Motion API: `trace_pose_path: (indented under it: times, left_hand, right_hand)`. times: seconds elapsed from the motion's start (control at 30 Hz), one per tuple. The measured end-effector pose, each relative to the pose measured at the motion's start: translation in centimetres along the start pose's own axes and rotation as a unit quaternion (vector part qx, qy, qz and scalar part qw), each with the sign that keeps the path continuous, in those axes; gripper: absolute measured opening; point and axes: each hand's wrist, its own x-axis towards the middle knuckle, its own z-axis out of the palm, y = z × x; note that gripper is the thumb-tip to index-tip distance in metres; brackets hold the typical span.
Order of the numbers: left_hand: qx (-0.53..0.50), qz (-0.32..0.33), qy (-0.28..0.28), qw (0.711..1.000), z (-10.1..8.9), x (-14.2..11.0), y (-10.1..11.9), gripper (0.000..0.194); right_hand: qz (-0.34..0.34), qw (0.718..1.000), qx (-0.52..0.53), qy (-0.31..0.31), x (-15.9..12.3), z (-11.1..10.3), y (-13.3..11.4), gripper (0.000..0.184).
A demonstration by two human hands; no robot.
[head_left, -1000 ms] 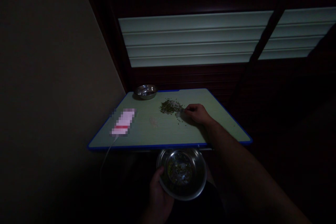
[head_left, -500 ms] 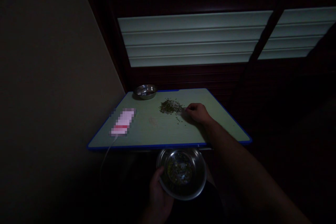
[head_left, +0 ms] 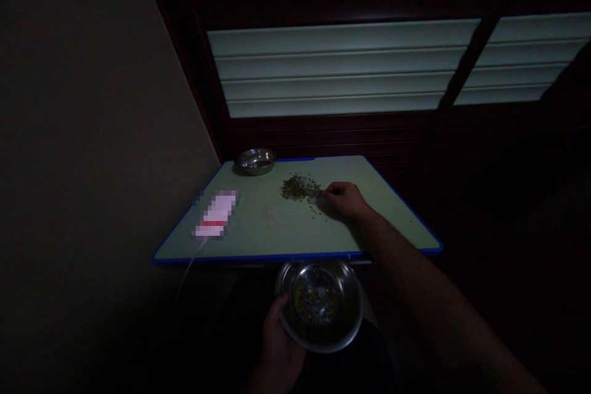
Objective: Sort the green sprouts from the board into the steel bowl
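My left hand [head_left: 277, 351] grips a steel bowl [head_left: 319, 305] by its left rim, just below the near edge of a green table with a blue border [head_left: 295, 237]. The bowl holds some small green grains. On the table, my right hand [head_left: 347, 199] rests with fingers curled and pinched together at the right edge of a small pile of green grains [head_left: 299, 186]. What the fingertips hold is too small to see. A few loose grains [head_left: 316, 212] lie near that hand.
A second steel bowl [head_left: 255, 160] sits at the table's far left corner. A blurred pink-white flat object [head_left: 216, 214] with a white cable [head_left: 187, 274] lies at the left. A beige wall stands left; dark slatted panels rise behind.
My right hand shifted slightly at the pile's edge. The left hand and its bowl stayed put.
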Motion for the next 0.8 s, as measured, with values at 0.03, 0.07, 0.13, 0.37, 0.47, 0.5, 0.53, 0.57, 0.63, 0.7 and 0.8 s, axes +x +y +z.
trace_pose_path:
  times: [0.03,0.07,0.13,0.37,0.47,0.5,0.53,0.57,0.63,0.7,0.8]
  left_hand:
    - [0.001,0.003,-0.002,1.000,0.0,0.0,0.0,0.027]
    - [0.003,0.006,-0.004,1.000,0.0,0.0,0.0,0.026]
    - [0.006,0.007,-0.007,1.000,0.0,0.0,0.0,0.024]
    - [0.000,0.010,0.006,1.000,0.0,0.1,-0.1,0.021]
    - [0.001,0.003,-0.001,1.000,-0.2,0.2,-0.1,0.022]
    - [0.001,0.001,-0.004,1.000,-0.3,0.3,-0.2,0.023]
    - [-0.001,0.001,-0.006,1.000,-0.3,0.3,-0.2,0.024]
    - [-0.004,0.002,-0.006,1.000,-0.3,0.3,-0.2,0.025]
    - [-0.008,0.005,-0.001,1.000,-0.2,0.2,-0.2,0.025]
    - [-0.006,0.005,0.000,1.000,-0.1,0.2,-0.2,0.025]
    - [0.005,0.006,-0.001,1.000,0.0,0.1,-0.1,0.024]
  right_hand:
    - [0.003,1.000,0.004,-0.001,0.0,0.0,0.0,0.016]
    - [0.004,1.000,0.007,0.000,0.0,0.0,0.0,0.016]
    - [0.002,1.000,0.010,0.006,0.1,0.1,0.1,0.017]
    - [-0.050,0.998,-0.038,0.013,0.2,0.8,0.1,0.019]
    - [-0.059,0.997,-0.050,0.010,0.2,1.0,-0.1,0.019]
    - [-0.061,0.997,-0.050,0.008,0.2,1.0,-0.2,0.019]
    - [-0.063,0.997,-0.049,0.006,0.1,1.0,-0.2,0.019]
    - [-0.065,0.997,-0.048,0.004,0.1,1.0,-0.2,0.019]
    - [-0.070,0.997,-0.041,0.001,0.1,1.0,-0.2,0.019]
    - [-0.069,0.997,-0.027,0.006,0.1,1.0,-0.1,0.019]
    - [-0.053,0.998,-0.008,0.018,0.2,1.1,0.1,0.019]
